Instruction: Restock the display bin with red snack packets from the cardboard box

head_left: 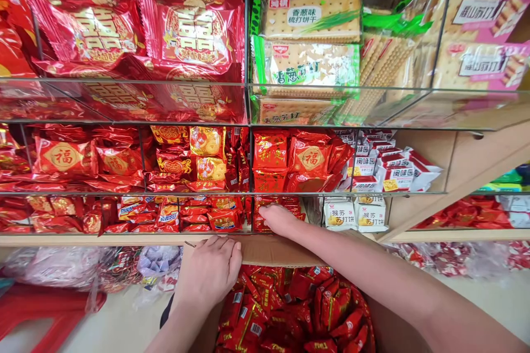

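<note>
While clutching the carton [278,253] with bent left fingers [218,247], could topple packets [290,203] beside the curled right fingers [268,213] by pushing hard, though cannot tell if holding any.

Packets [252,320] look glossy plastic, the box [281,252] matt cardboard.

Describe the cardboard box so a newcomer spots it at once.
Start at the snack shelves and drop below their lowest ledge. At the bottom centre of the view, beside the left hand, is the open cardboard box. Unlike the clear plastic bags to its left, it has stiff brown walls and holds red packets.
</note>
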Motion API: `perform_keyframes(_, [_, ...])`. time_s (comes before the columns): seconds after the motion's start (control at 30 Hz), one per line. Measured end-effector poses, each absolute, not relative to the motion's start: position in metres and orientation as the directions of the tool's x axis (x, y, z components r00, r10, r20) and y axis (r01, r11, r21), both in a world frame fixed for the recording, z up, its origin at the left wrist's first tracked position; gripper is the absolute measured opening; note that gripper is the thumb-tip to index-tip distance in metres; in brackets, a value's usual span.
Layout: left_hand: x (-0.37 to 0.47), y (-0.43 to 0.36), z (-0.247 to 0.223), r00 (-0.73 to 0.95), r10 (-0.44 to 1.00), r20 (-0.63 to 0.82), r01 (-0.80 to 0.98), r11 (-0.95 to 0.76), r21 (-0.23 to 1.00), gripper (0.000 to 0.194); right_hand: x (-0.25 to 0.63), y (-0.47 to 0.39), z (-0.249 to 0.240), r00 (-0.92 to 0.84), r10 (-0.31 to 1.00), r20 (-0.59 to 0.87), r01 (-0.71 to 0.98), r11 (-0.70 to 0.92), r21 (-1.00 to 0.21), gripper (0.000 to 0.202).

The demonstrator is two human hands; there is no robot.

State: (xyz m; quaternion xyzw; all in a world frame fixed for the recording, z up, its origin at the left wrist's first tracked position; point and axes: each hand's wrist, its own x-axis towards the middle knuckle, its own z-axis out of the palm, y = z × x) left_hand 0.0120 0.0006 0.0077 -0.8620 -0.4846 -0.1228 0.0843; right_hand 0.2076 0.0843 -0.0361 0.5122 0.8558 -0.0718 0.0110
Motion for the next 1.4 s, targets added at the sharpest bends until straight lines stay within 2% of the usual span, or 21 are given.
perform_keyframes(0.23, [0.013,0.000,0.008,0.507,0.806,0.305,0.852,-0.522,-0.037,0.030,0.210,0.083,-0.042,-0.483,0.874,-0.051,0.871,0.473,-0.132,0.011])
perform_keyframes(0.57, [0.011,-0.001,0.008,0.494,0.817,0.298,0.859,-0.512,-0.022,0.030,0.209,0.083,-0.036,-0.533,0.842,-0.080,0.841,0.518,-0.156,0.013])
perform_keyframes(0.77, [0.011,-0.001,0.008,0.495,0.809,0.317,0.856,-0.516,-0.023,0.030,0.225,0.075,-0.011,-0.535,0.843,-0.059,0.834,0.516,-0.193,0.011])
perform_keyframes(0.9, [0.011,-0.002,0.009,0.501,0.798,0.333,0.852,-0.523,-0.028,0.030,0.234,0.022,0.028,-0.502,0.857,0.115,0.811,0.513,-0.282,0.018])
perform_keyframes(1.0, [0.011,-0.001,0.009,0.503,0.790,0.350,0.851,-0.523,-0.041,0.031,0.232,-0.042,0.037,-0.573,0.787,0.229,0.692,0.614,-0.380,0.029])
perform_keyframes(1.1, [0.011,0.000,0.009,0.501,0.794,0.345,0.854,-0.517,-0.050,0.030,0.232,-0.093,0.004,-0.678,0.733,0.049,0.663,0.640,-0.389,0.030])
perform_keyframes(1.17, [0.011,0.000,0.009,0.502,0.798,0.332,0.854,-0.517,-0.048,0.030,0.238,-0.107,-0.034,-0.547,0.836,-0.041,0.783,0.494,-0.378,0.026])
perform_keyframes(1.23, [0.011,0.000,0.009,0.504,0.803,0.318,0.854,-0.518,-0.044,0.030,0.249,-0.108,-0.071,-0.294,0.949,-0.115,0.908,0.239,-0.344,0.040])
perform_keyframes(1.3, [0.012,-0.002,0.009,0.499,0.806,0.318,0.857,-0.514,-0.045,0.030,0.262,-0.105,-0.098,-0.075,0.976,-0.205,0.961,0.016,-0.275,0.052])
perform_keyframes(1.4, [0.013,-0.003,0.009,0.489,0.804,0.338,0.861,-0.506,-0.044,0.031,0.275,-0.105,-0.114,-0.025,0.971,-0.239,0.964,-0.039,-0.261,0.051])
